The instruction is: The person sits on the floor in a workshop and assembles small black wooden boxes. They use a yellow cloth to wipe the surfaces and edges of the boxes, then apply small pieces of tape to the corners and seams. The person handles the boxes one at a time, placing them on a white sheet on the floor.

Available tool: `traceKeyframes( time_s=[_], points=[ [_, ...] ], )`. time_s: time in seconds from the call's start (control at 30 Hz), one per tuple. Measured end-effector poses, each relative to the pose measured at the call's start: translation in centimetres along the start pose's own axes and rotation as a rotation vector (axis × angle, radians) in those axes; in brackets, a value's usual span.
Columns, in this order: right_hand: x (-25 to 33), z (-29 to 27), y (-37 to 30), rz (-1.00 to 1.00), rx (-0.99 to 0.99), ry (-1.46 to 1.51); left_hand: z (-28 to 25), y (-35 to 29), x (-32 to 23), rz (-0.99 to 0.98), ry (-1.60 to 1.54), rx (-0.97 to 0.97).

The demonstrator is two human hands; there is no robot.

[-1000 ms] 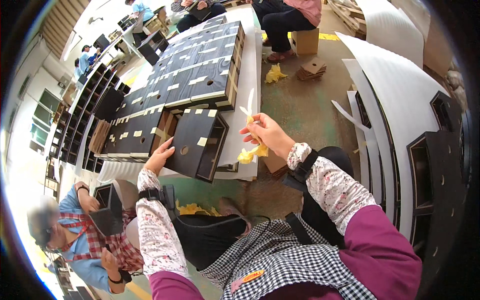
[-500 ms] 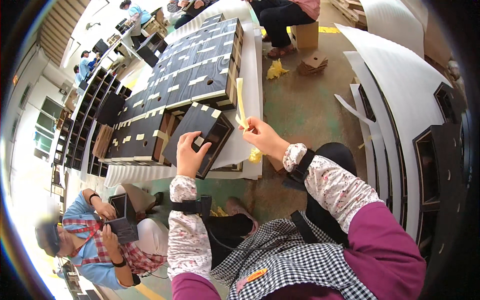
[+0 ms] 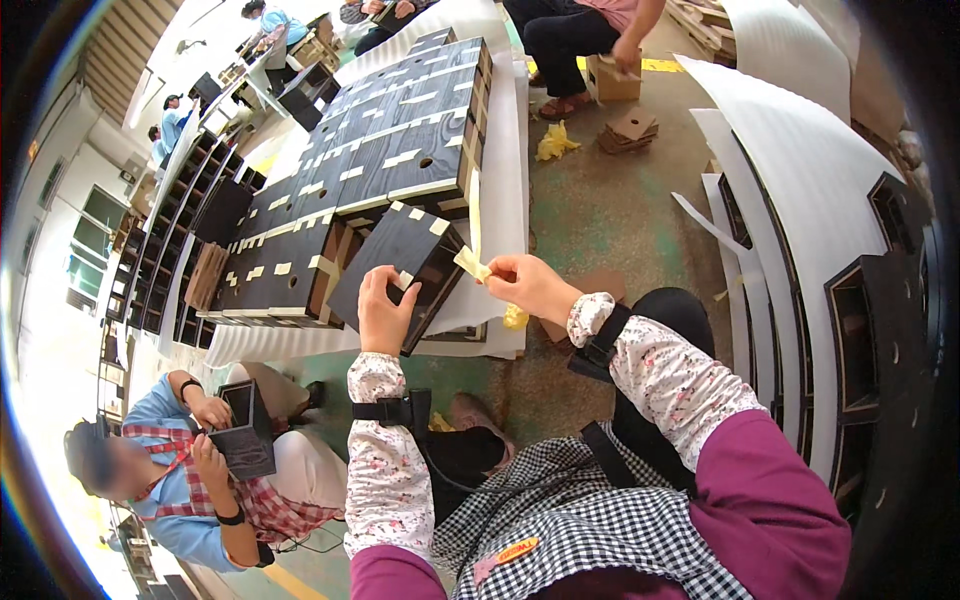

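My left hand (image 3: 384, 312) is closed on the near edge of a small dark wood-grain box (image 3: 392, 252), thumb and fingers spread across its top and side. The box lies tilted, its open end facing right, with short pale tape pieces stuck along its top edge. Just off that open end, my right hand (image 3: 535, 287) pinches a strip of pale yellow masking tape (image 3: 475, 220) between thumb and fingertips. The strip stands up from the fingers, with a folded piece at its lower end close to the box's right corner.
Behind the box stand rows of taped dark boxes (image 3: 380, 140) on white foam sheet (image 3: 510, 200). A co-worker at lower left holds another dark box (image 3: 245, 440). Crumpled yellow tape (image 3: 556, 141) and stacked brown boards (image 3: 630, 130) lie on the floor. Foam-covered dark frames (image 3: 855, 330) stand right.
My right hand has moved slightly down, and the tape's lower end now reaches left toward the box corner. My left hand keeps its grip. A person at the top right now reaches down.
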State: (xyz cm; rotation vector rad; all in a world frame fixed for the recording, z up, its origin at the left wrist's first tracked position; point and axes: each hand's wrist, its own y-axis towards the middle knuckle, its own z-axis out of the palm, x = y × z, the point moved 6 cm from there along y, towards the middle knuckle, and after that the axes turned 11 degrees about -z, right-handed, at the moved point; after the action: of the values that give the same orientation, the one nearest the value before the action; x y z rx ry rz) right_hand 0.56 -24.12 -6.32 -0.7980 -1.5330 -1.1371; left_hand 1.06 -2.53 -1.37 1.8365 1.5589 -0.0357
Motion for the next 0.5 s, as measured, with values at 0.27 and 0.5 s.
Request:
traceKeyframes(
  time_s=[0.27,0.5],
  points=[
    [-0.1,0.0,-0.2,0.048,0.005,-0.028,-0.4,0.1,-0.8,-0.019,0.04,0.02],
    [0.9,-0.1,-0.4,0.035,0.0,-0.123,-0.6,-0.4,-0.3,0.061,0.022,0.058]
  ],
)
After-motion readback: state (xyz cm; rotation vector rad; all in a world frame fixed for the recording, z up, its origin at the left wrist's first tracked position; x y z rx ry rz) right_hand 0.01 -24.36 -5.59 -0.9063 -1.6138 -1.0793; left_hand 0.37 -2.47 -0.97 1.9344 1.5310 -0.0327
